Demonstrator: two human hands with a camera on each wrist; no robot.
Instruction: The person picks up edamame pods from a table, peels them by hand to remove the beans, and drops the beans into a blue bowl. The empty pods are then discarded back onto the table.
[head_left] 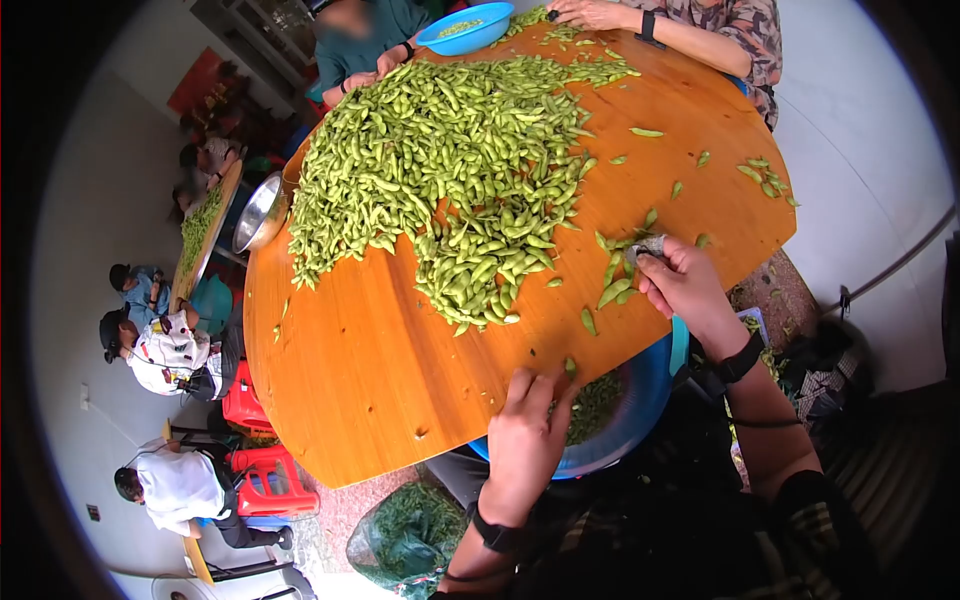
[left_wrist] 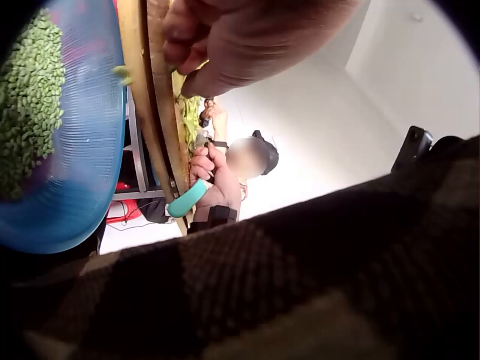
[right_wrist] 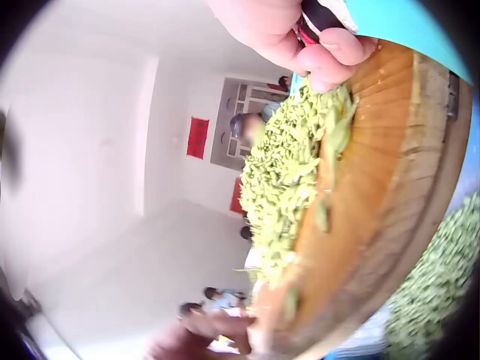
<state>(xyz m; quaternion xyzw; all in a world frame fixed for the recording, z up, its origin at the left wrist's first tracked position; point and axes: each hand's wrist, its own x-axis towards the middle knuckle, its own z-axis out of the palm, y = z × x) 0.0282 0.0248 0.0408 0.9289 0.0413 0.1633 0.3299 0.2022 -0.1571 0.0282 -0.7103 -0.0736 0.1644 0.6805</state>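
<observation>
My left hand (head_left: 525,435) is at the table's near edge, its fingers bent downward. A single green pod (head_left: 570,367) lies right by its thumb tip. In the left wrist view, a small green piece (left_wrist: 122,74) shows beside the table edge, next to the blue basin (left_wrist: 90,187) of shelled green beans. My right hand (head_left: 690,285) grips a small grey, black and red object (right_wrist: 321,15) with curled fingers; its kind is unclear. Several loose edamame pods (head_left: 615,290) lie just left of that hand. A large heap of edamame pods (head_left: 440,160) covers the table's far side.
The wooden table (head_left: 360,400) has a rounded edge. Two people sit across it, with a blue bowl (head_left: 465,30) near them. A metal bowl (head_left: 262,212) is at the left edge. Red stools (head_left: 270,480) and a green mesh sack (head_left: 405,530) stand on the floor.
</observation>
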